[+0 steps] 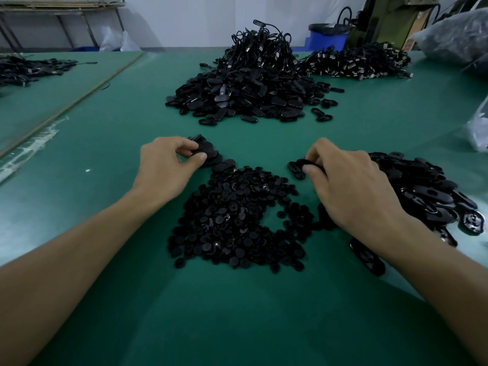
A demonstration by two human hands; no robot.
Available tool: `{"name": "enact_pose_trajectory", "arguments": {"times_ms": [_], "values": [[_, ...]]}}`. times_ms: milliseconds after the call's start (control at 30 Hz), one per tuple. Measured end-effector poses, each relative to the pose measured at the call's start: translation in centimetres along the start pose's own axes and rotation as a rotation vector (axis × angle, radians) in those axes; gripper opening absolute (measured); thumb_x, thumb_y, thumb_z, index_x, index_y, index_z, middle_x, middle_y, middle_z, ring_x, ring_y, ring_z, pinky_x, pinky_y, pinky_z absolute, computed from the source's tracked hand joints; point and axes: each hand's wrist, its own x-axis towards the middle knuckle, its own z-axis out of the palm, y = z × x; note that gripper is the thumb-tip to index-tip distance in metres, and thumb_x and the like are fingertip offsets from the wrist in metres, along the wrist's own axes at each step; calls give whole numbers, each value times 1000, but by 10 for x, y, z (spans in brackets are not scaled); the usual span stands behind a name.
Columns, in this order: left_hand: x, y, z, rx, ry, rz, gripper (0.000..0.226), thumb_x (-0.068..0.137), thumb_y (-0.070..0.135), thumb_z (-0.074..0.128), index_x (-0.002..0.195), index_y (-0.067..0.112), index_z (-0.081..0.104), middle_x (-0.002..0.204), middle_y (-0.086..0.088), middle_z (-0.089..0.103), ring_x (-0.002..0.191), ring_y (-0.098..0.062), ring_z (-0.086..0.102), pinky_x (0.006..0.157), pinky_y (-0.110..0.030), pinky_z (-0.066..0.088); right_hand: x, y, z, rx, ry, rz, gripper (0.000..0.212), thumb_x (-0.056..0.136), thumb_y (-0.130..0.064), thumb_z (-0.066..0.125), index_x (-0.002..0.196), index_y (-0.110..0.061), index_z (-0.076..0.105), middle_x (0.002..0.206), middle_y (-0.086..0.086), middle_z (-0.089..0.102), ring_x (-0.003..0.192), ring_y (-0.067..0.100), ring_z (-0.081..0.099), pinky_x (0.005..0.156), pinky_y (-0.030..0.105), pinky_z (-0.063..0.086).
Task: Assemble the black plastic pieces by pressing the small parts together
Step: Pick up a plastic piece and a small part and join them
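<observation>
A green mat-covered worktable (111,143) is seen from above, with both bare forearms reaching over it. The left hand (169,167) is curled, and a short stack of black oval plastic shells (211,154) is pinched between its thumb and fingertips just above the mat. The right hand (351,186) is also curled; a black oval plastic piece with a slot (298,167) is gripped between its thumb and fingers, the free end sticking out to the left, low over the mat. Whether that end touches the mat cannot be told.

Between the two wrists a broad, flat heap of small round black plastic parts (232,223) is spread, with a bare gap in its right side. A pile of glossy black oval shells (427,191) lies just beside and partly under the right hand.

Farther back, well apart from the hands, a large mound of black oval pieces (237,101) is topped by a tangle of black cables with metal plugs (264,48). A second, lower heap of black cables (356,62) lies to its right. A blue plastic bin (327,38) stands beyond the table edge, and a clear plastic bag of dark parts (454,35) rests at the far right. Print on the brown cardboard (414,30) near the bin is too blurred to be read.
</observation>
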Motion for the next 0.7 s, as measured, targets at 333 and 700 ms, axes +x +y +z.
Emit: {"name": "enact_pose_trajectory", "arguments": {"times_ms": [333, 700], "values": [[-31, 59, -4, -301, -63, 210, 12, 93, 29, 71, 82, 27, 73, 67, 7, 70, 57, -4, 59, 57, -11, 42, -3, -10, 7, 429, 89, -99, 16, 97, -30, 65, 107, -25, 76, 81, -16, 68, 78, 2, 61, 72, 12, 46], [-48, 78, -3, -642, -341, 148, 8, 90, 16, 74, 95, 22, 74, 81, 6, 77, 75, -5, 71, 71, -19, 54, -4, -25, 6, 1015, -33, -3, 25, 90, -5, 71, 99, -27, 71, 77, -13, 74, 71, 6, 71, 67, 15, 53]]}}
